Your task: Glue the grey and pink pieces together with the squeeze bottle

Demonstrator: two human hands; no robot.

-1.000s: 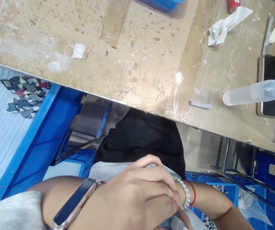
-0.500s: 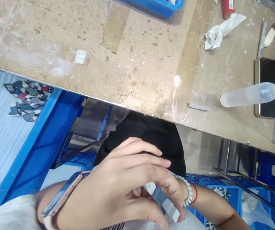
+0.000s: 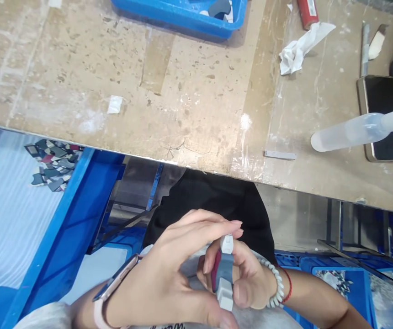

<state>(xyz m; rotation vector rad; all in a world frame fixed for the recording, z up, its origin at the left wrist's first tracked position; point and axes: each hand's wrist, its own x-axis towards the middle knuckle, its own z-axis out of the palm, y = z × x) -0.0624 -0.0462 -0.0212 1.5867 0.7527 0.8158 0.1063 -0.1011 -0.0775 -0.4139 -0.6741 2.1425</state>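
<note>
A small plastic piece (image 3: 226, 267), dark blue-grey in the middle with white blocks at both ends and a maroon side, is held upright between my two hands over my lap. My left hand (image 3: 179, 260), with a pink-strapped watch on its wrist, spans the piece: fingertips at the upper white end, thumb at the lower one. My right hand (image 3: 251, 274), wearing a beaded bracelet and a red cord, pinches its middle from the right, with some fingers behind it. What the piece is exactly, I cannot tell.
Ahead lies the worn table (image 3: 196, 114) with a blue tray (image 3: 183, 20) of parts, crumpled tissue (image 3: 294, 52), a grey strip (image 3: 280, 155), a translucent bottle (image 3: 349, 133) and a phone (image 3: 383, 98). Blue bins (image 3: 62, 228) with similar pieces (image 3: 54, 162) flank the lap below the table.
The piece has turned from slanting to upright, and its maroon side now shows. My left fingertips have come onto its upper end. The view has shifted, showing more of the blue tray.
</note>
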